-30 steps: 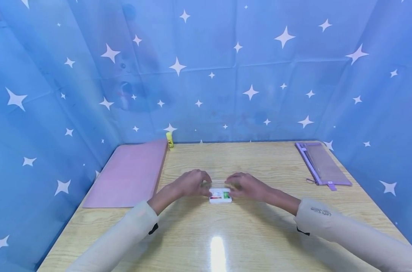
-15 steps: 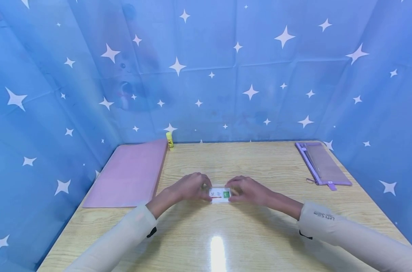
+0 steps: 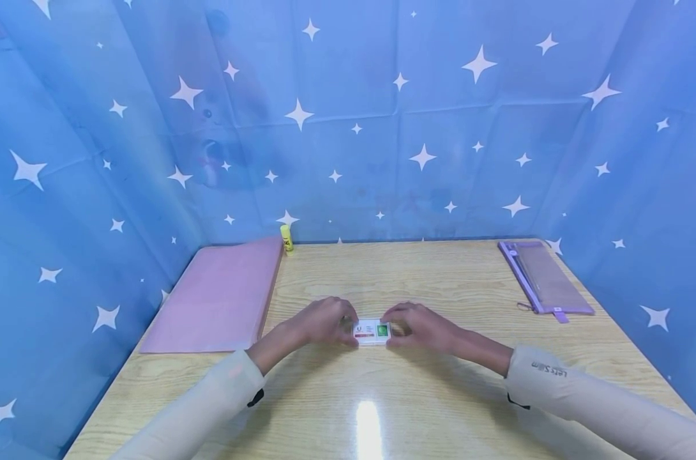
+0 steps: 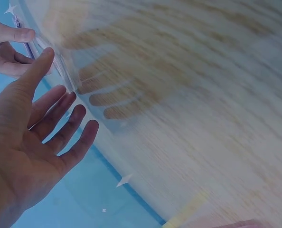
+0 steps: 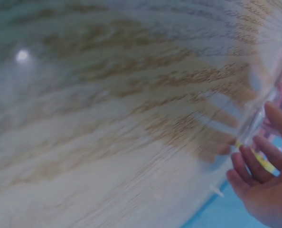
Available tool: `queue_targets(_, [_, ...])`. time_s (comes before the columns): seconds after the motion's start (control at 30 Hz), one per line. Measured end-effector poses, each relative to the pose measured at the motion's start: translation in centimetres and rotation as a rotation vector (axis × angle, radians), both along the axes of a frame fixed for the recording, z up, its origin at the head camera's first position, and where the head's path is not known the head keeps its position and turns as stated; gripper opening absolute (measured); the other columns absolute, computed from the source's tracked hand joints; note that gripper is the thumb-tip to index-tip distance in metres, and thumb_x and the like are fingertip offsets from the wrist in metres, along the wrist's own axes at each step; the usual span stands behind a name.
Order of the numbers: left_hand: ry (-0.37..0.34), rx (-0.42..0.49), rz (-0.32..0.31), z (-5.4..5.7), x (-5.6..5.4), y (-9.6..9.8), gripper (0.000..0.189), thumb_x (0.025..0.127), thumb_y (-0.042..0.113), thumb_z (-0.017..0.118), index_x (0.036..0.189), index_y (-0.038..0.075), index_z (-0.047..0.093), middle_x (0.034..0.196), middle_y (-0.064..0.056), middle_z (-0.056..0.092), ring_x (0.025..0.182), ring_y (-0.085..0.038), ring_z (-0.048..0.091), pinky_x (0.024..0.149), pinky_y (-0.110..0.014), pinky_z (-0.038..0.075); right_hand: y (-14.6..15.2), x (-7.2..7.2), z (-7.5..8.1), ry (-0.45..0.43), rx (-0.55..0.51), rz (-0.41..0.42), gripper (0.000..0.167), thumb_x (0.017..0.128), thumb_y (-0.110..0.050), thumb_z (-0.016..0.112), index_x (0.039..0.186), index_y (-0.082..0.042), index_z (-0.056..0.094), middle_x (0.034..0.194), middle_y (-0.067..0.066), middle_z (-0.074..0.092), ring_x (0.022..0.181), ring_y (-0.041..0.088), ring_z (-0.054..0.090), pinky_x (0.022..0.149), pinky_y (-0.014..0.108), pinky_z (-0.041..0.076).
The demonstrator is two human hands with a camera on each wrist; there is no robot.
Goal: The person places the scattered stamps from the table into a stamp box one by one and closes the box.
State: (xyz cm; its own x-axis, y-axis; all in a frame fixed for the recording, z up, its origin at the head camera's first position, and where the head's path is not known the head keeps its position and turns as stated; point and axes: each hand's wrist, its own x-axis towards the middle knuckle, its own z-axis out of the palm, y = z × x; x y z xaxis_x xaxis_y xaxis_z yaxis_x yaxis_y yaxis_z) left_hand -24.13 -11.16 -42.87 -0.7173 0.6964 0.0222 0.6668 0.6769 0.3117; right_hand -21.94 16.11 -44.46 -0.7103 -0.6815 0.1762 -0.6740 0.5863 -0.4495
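A small flat clear-and-white case [image 3: 370,333] with a printed label and a green square lies at the middle of the table. My left hand [image 3: 324,321] pinches its left end, thumb on the near edge and fingers on the far edge. At the opposite end, my right hand [image 3: 425,328] holds it the same way. Seen edge-on in the left wrist view, the case [image 4: 65,69] sits between thumb and fingertips, close to the tabletop. The right wrist view shows the case [image 5: 255,118] blurred at the fingertips. What the case contains cannot be made out.
A pink folder [image 3: 218,297] covers the left side of the wooden table [image 3: 325,396]. Behind its corner stands a yellow glue stick [image 3: 287,239]. At the right back lies a purple mesh zip pouch [image 3: 549,278]. A blue star-printed curtain [image 3: 371,128] surrounds the table.
Both hands, blurred around the case one second ago, have settled onto its two ends and now grip it. The case has shifted very slightly; the other things stay put.
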Motion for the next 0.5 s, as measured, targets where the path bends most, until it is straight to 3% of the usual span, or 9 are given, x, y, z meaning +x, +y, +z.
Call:
queue_targets(0.23, [-0.001,0.022,-0.011,-0.20,0.06,-0.07,0.044,0.079,0.037,0.092,0.111,0.010,0.079,0.115,-0.003,0.075,0.093,-0.014,0.065,0.075,-0.023,0.050,-0.09,0.09,-0.08,-0.015,0.011,-0.013,0.042,0.089,-0.020,0.084,0.126,-0.004,0.072,0.129,0.015,0.068,0.119,0.034,0.063,0.097,0.049,0.054])
queue_targets(0.5, [0.011,0.024,-0.023,-0.37,-0.13,-0.10,0.044,0.079,0.038,0.091,0.111,0.010,0.078,0.116,-0.003,0.075,0.095,-0.013,0.065,0.078,-0.024,0.051,-0.11,0.11,-0.01,-0.039,0.011,-0.018,0.042,0.090,-0.019,0.083,0.127,-0.003,0.071,0.130,0.014,0.067,0.120,0.033,0.062,0.094,0.046,0.053])
